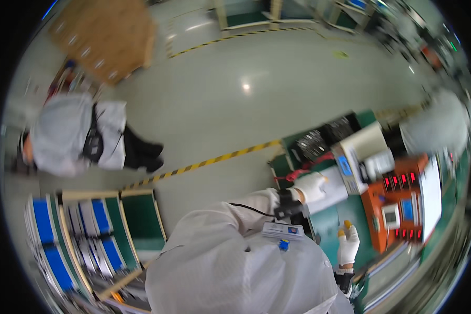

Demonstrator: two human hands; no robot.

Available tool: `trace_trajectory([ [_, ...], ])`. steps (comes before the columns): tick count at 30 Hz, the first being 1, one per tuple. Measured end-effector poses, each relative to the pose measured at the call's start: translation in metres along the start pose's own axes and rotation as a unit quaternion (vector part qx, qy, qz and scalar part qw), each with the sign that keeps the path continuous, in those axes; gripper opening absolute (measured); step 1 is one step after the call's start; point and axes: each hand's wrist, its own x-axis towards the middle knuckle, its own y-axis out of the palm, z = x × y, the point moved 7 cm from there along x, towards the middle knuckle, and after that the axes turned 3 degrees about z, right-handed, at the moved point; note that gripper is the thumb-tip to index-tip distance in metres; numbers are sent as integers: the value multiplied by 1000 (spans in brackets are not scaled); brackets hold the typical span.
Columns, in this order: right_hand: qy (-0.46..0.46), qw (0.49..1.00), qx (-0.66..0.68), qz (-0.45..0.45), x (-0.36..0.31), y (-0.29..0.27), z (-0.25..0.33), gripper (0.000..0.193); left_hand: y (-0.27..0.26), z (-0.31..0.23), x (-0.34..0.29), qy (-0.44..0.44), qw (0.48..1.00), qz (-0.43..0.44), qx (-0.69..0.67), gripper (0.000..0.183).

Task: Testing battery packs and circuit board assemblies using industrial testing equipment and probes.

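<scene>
My left hand (310, 187), in a white glove with a yellow fingertip, reaches over the edge of a pale flat panel (329, 188) on the workbench. Its fingers look stretched out, though blur hides whether they touch the panel. My right hand (348, 247), also in a white glove with yellow fingertips, is above the green bench mat (332, 222). Its fingers are apart, and nothing shows in them. Closest to it is an orange fixture (374, 209) with red lit displays and a small white-framed meter (390, 216). A white scale-like device (355, 167) with a blue screen stands beyond the panel.
Black trays (324, 138) with dark shiny packages lie at the bench's far end. A person in white (434, 125) is beyond the bench, another (78, 136) at left. A rack (97, 235) holds blue-and-white pieces. Stacked cartons (104, 36) stand far left; striped tape (209, 163) crosses the floor.
</scene>
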Motion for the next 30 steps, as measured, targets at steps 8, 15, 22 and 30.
trace_trajectory([
  [8, -206, 928, -166, 264, 78, 120, 154, 42, -127, 16, -84, -129, 981, -139, -34, 39],
  [15, -295, 863, -116, 393, 30, 184, 200, 30, -165, 4, -142, -219, 961, -168, 16, 39],
  [22, -421, 775, -103, 460, -51, 206, 224, 31, -142, 7, -159, -135, 970, -182, 88, 34],
  [30, -561, 694, -133, 431, -114, 214, 259, 47, -172, -17, -142, -125, 974, -160, 103, 39],
])
